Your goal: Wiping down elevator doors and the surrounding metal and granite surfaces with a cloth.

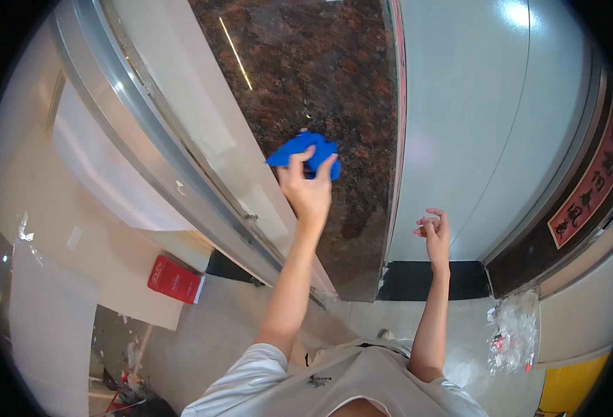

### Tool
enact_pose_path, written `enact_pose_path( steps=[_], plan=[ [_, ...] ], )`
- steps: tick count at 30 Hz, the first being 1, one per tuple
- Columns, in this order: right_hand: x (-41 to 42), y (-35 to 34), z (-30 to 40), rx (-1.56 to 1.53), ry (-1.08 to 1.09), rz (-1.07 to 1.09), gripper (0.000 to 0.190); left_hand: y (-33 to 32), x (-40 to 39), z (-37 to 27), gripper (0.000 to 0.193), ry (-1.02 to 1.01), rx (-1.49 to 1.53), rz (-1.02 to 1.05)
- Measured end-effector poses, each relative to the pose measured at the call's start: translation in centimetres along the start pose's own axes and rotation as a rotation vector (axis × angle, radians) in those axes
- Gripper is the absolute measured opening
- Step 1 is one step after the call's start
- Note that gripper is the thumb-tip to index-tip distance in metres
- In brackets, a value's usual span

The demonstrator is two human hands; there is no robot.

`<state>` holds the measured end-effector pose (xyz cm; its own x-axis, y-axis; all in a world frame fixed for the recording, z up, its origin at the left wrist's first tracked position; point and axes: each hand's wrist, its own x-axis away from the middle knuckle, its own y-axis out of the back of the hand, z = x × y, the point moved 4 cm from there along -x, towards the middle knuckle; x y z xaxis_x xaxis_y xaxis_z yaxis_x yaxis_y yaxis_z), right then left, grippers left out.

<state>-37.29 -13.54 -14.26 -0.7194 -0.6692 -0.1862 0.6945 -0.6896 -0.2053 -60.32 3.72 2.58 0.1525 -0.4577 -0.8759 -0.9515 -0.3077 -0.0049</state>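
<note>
My left hand (306,180) holds a crumpled blue cloth (309,151) against a dark brown, speckled stone wall panel (338,88). The thumb and a finger press into the folds, and part of the cloth lies hidden under them. Lower on the right, my right hand (434,229) is raised before a pale grey door (457,130), its fingers loosely curled and apart, with nothing in them. Whether it touches the door cannot be told. A small yellow mark (308,116) shows on the stone just above the cloth.
Left of the stone runs a metal door frame (129,104). A red box (173,279) is at the lower left. At the right are a red paper banner (590,182) bearing writing, clear plastic bags (515,328) on the floor and a yellow object (572,385).
</note>
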Motion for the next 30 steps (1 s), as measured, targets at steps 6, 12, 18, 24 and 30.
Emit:
enact_pose_path(
  steps=[6,12,18,24,30],
  plan=[
    [-1.3,2.2,-0.3,0.089,-0.003,0.000,0.025,2.6,3.4,6.7,0.036,0.160,0.218,-0.115],
    [-1.5,3.6,-4.8,0.104,-0.082,0.095,0.024,1.6,10.1,7.1,0.040,0.366,0.003,-0.041],
    [-2.8,3.9,-5.0,0.164,-0.119,0.186,0.024,-3.4,10.7,0.2,0.038,0.169,0.062,0.051],
    [-3.6,3.2,-2.5,0.149,-0.099,0.215,0.023,-6.0,11.6,-3.6,0.035,0.002,0.147,0.246],
    [-2.9,2.2,-2.7,0.126,-0.136,0.203,0.026,-1.7,16.0,3.8,0.035,0.055,0.030,0.359]
  ],
)
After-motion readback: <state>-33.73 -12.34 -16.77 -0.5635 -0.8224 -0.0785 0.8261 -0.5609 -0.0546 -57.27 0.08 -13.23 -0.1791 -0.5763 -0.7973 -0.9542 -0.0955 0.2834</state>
